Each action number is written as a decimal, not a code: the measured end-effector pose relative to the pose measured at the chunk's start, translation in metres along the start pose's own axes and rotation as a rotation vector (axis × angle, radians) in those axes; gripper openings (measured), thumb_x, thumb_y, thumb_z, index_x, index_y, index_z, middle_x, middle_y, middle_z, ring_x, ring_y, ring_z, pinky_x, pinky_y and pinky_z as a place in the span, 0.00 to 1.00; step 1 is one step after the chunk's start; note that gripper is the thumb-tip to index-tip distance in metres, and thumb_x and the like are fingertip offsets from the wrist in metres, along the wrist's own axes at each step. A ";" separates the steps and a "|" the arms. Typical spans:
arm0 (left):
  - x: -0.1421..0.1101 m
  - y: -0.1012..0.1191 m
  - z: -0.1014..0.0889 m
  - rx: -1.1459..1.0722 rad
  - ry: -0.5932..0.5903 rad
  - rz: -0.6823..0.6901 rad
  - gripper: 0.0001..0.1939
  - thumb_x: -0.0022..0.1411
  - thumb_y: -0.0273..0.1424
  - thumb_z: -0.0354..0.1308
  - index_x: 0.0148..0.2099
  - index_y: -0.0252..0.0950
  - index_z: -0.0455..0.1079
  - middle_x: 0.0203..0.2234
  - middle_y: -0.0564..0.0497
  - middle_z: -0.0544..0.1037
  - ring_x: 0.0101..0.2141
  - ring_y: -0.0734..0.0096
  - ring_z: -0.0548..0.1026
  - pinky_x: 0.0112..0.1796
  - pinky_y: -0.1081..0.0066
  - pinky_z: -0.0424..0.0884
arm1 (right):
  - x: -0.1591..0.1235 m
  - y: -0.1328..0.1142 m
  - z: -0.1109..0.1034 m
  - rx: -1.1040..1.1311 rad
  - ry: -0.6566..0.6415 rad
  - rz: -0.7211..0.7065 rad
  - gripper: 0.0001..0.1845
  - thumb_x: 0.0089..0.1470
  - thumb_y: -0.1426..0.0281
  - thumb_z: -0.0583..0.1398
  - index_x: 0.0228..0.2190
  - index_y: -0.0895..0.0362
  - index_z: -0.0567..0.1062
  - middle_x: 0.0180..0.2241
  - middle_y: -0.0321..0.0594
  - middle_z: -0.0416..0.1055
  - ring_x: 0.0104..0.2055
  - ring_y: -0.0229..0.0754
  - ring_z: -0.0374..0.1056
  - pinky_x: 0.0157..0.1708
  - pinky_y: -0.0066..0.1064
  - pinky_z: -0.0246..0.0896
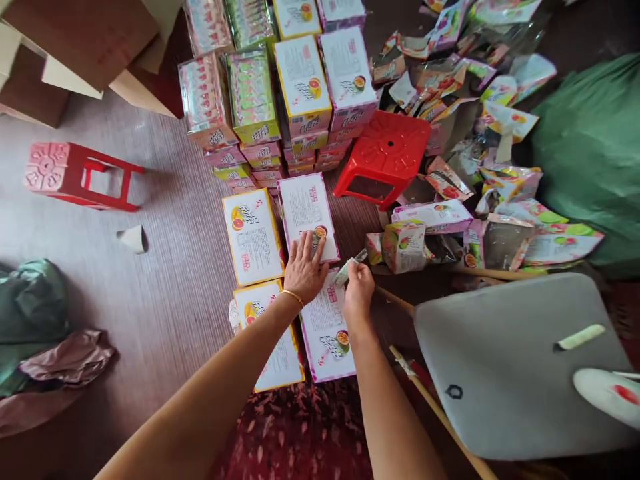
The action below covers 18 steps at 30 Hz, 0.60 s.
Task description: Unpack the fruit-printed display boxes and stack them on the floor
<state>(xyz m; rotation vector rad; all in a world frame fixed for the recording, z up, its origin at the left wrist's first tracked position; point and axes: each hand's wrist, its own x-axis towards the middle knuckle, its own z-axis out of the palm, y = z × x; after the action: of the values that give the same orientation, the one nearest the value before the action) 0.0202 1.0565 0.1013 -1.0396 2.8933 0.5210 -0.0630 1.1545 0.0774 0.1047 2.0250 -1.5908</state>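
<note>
My left hand (305, 267) lies flat, fingers spread, on the near edge of a purple-edged flat box (307, 210) on the floor. A gold bangle circles that wrist. My right hand (357, 290) is closed in a pinch on a small pale green packet (347, 270) just right of that box. Below both hands lies another purple-edged box (327, 333). Two yellow-edged boxes (253, 237) (277, 363) lie to the left of the purple ones.
Stacks of boxed packets (275, 93) stand behind. A red stool (383, 160) sits to the right, another (75, 173) on its side at left. Torn wrappers (475, 133) pile up at right. A grey seat (510, 360), wooden sticks, cardboard (75, 47) and a green sack (595, 153) surround the spot.
</note>
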 end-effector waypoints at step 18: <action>-0.009 0.001 -0.041 -0.553 0.050 -0.087 0.19 0.69 0.34 0.45 0.53 0.32 0.72 0.57 0.36 0.71 0.61 0.53 0.65 0.60 0.53 0.63 | -0.012 -0.048 0.018 -0.034 -0.040 -0.114 0.22 0.48 0.52 0.63 0.31 0.60 0.75 0.32 0.38 0.72 0.36 0.39 0.64 0.40 0.32 0.60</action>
<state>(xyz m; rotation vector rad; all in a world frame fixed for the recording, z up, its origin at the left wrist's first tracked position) 0.0304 1.0502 0.1414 -1.2305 2.7847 1.3557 -0.0652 1.1272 0.1225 -0.0559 2.0585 -1.6129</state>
